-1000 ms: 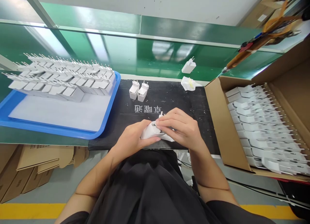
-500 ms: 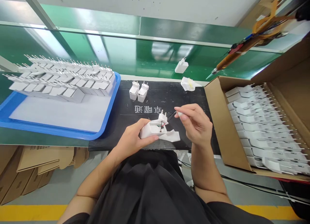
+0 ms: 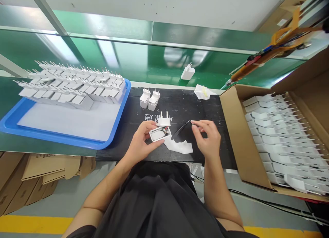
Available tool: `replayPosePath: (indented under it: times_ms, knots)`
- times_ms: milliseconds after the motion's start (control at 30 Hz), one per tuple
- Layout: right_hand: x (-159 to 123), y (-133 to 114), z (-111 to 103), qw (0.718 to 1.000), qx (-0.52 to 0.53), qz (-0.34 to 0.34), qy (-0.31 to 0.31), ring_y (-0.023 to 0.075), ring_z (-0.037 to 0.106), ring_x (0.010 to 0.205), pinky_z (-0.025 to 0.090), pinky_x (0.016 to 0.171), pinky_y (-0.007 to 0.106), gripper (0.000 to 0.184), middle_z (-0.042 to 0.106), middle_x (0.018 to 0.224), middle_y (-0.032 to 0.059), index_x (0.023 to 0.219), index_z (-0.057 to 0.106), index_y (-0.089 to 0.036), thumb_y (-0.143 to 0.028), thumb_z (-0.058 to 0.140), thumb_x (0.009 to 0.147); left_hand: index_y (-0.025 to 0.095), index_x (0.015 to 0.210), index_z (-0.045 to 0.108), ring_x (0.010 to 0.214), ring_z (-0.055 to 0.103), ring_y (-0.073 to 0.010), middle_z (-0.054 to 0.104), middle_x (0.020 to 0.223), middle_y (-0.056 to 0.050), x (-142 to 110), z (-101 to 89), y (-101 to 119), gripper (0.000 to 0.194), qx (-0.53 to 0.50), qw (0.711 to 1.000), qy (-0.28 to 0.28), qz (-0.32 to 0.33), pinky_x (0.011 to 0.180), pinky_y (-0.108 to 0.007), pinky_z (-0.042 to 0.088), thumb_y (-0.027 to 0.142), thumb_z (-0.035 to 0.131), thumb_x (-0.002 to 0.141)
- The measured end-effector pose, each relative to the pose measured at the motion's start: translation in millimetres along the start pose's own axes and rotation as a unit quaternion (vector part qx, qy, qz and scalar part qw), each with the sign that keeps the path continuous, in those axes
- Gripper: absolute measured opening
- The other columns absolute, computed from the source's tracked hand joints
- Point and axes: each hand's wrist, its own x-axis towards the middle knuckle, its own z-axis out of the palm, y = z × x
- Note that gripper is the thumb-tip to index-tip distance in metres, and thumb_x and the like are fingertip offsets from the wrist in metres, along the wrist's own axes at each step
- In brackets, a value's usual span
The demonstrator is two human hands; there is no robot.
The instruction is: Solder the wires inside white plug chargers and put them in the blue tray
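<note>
My left hand (image 3: 142, 142) is closed around a white power adapter case (image 3: 159, 134), its open side facing up. At the case's far end a two-pin plug cap (image 3: 163, 121) stands pins up, with small wires showing below it. My right hand (image 3: 207, 137) is off to the right, thumb and index finger pinched together; what they hold, if anything, is too small to make out. A thin black tool like tweezers (image 3: 180, 130) slants up to near those fingertips. Under it and beside the case lies a torn white strip (image 3: 180, 147).
Two white adapters (image 3: 149, 99) stand on the black mat (image 3: 205, 111); another adapter (image 3: 188, 72) is behind. Crumpled white wrap (image 3: 202, 92) lies at the mat's back edge. A blue tray (image 3: 102, 143) of adapters is left, a cardboard box (image 3: 232, 135) right, below an orange-wrapped tool (image 3: 246, 69).
My left hand has tipped the case so its open side shows more fully. My right hand has shifted slightly down, and the white bit in its fingers no longer shows.
</note>
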Motion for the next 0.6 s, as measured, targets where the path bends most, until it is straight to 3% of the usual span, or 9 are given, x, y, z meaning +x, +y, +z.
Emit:
replayPosePath:
  times_ms: [100,167,300,367,500,600]
  knots:
    - [-5,-34,13,0.978,0.146,-0.052,-0.136,0.0173,0.068,0.099,0.059,0.085,0.033,0.036,0.069,0.120,0.0082,0.125,0.064,-0.025,-0.028,0.065,0.089,0.020,0.106,0.057,0.123,0.061,-0.0238,0.053,0.136,-0.013,0,6.7,-4,0.037,-0.019,1.000,-0.004,0.003,0.098,-0.036,0.055,0.039,0.077,0.081]
    - [-6,-49,23,0.966,0.177,-0.077,-0.173,0.0180,0.068,0.104,0.059,0.089,0.034,0.042,0.070,0.122,0.0079,0.129,0.059,-0.025,-0.028,0.067,0.088,0.020,0.107,0.057,0.125,0.060,-0.0253,0.052,0.138,-0.014,0,9.3,-7,0.037,-0.033,0.999,-0.008,0.019,0.098,-0.038,0.055,0.039,0.078,0.081]
    - [-7,-56,32,0.969,0.186,-0.087,-0.134,0.0154,0.069,0.092,0.058,0.085,0.030,0.032,0.073,0.107,0.0041,0.118,0.062,-0.026,-0.025,0.070,0.087,0.022,0.106,0.059,0.134,0.053,-0.0286,0.052,0.140,-0.013,-1,4.6,-10,0.037,-0.056,0.996,-0.008,0.067,0.104,-0.041,0.050,0.029,0.082,0.077]
    - [-6,-55,30,0.971,0.181,-0.095,-0.127,0.0158,0.068,0.095,0.058,0.086,0.029,0.032,0.072,0.108,0.0041,0.116,0.063,-0.026,-0.023,0.072,0.085,0.024,0.112,0.057,0.140,0.047,-0.0299,0.050,0.144,-0.012,0,-1.4,-9,0.046,-0.092,0.992,-0.025,0.078,0.109,-0.043,0.047,0.028,0.085,0.075]
    - [-6,-57,25,0.970,0.163,-0.121,-0.135,0.0172,0.068,0.102,0.058,0.089,0.030,0.035,0.071,0.110,0.0052,0.117,0.062,-0.027,-0.022,0.072,0.085,0.029,0.141,0.044,0.146,0.040,-0.0303,0.043,0.157,-0.012,9,-12.5,0,0.075,-0.140,0.984,-0.098,0.044,0.117,-0.045,0.038,0.030,0.083,0.077]
    - [-8,-59,26,0.969,0.161,-0.122,-0.143,0.0182,0.068,0.101,0.058,0.088,0.032,0.033,0.070,0.109,0.0057,0.117,0.061,-0.026,-0.023,0.071,0.086,0.028,0.147,0.039,0.139,0.050,-0.0302,0.046,0.156,-0.014,17,-14.4,5,0.076,-0.158,0.978,-0.137,0.009,0.112,-0.043,0.042,0.030,0.077,0.082]
